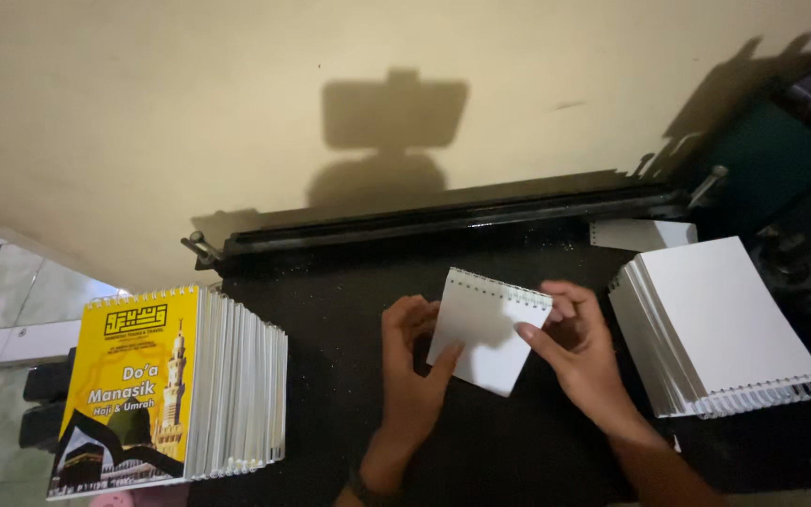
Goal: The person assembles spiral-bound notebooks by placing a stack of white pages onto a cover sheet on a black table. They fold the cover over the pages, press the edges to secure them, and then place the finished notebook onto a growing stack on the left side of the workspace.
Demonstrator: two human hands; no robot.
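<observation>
I saw the white wire-bound booklet point(485, 329) tilted between both hands, wire edge away: left hand point(412, 352) pinching its lower-left corner, right hand point(574, 343) its right edge.

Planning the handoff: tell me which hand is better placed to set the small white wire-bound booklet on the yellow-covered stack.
Left, probably. The left hand grips the small white wire-bound booklet on the side facing the yellow-covered stack. The right hand holds the far edge, next to the white stack.
</observation>
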